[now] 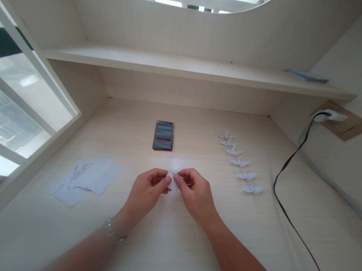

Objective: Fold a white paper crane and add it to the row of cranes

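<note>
A small white paper (pixel 174 177) is pinched from both sides by the fingers of the left hand (pixel 145 192) and right hand (pixel 197 193), so it is kept steady over the middle of the desk (pixel 169 249).

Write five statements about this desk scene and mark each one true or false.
1. The left hand and right hand both pinch a small white paper piece. True.
2. The paper cranes lie left of the hands. False: they lie in a row to the right of the hands.
3. A bracelet sits on the right wrist. False: it is on the left wrist.
4. A black cable runs from the wall socket across the desk. True.
5. The paper sheets lie under the hands. False: they lie on the desk apart from the hands, to their left.
</note>
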A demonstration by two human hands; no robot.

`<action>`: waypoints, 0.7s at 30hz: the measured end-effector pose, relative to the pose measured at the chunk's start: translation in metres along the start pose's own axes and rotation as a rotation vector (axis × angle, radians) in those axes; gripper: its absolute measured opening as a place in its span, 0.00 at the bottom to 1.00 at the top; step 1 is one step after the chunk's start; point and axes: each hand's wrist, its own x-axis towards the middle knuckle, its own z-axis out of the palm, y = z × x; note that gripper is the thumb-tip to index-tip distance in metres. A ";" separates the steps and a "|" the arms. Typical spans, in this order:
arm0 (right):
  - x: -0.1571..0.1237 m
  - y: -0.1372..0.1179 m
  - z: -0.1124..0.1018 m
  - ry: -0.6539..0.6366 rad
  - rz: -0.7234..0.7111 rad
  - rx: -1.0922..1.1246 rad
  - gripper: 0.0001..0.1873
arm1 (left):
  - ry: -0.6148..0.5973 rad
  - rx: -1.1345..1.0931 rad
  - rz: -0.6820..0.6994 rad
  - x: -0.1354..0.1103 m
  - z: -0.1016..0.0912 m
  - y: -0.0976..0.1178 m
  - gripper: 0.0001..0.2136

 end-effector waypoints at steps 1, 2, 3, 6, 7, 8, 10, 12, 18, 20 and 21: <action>-0.001 -0.002 -0.001 0.024 -0.014 -0.020 0.10 | -0.005 -0.004 -0.003 0.000 0.000 0.000 0.12; -0.001 -0.004 -0.001 0.045 -0.021 -0.035 0.09 | -0.011 -0.009 -0.006 -0.001 0.000 0.001 0.12; -0.002 -0.005 -0.002 0.058 -0.026 -0.046 0.09 | -0.015 -0.019 -0.009 -0.002 0.001 0.001 0.12; -0.002 -0.006 -0.002 0.081 -0.044 -0.065 0.08 | -0.015 -0.069 -0.019 -0.003 0.002 0.004 0.13; -0.003 -0.006 -0.002 0.085 -0.052 -0.069 0.07 | -0.012 -0.088 -0.023 -0.003 0.002 0.005 0.13; -0.003 -0.006 -0.002 0.088 -0.060 -0.073 0.07 | -0.016 -0.105 -0.026 -0.004 0.002 0.006 0.15; -0.003 -0.005 -0.002 0.093 -0.076 -0.083 0.06 | -0.043 -0.129 -0.024 -0.004 0.002 0.008 0.18; -0.003 -0.005 -0.003 0.093 -0.093 -0.090 0.07 | -0.084 -0.144 -0.015 -0.005 0.001 0.010 0.22; -0.003 -0.005 -0.002 0.078 -0.092 -0.019 0.07 | -0.101 -0.184 0.002 -0.004 -0.002 0.009 0.15; -0.001 -0.003 -0.002 0.064 -0.066 0.048 0.06 | -0.084 -0.207 0.002 -0.003 -0.003 0.008 0.11; 0.000 -0.001 -0.001 0.059 -0.052 0.082 0.06 | -0.081 -0.214 0.002 -0.003 -0.004 0.007 0.10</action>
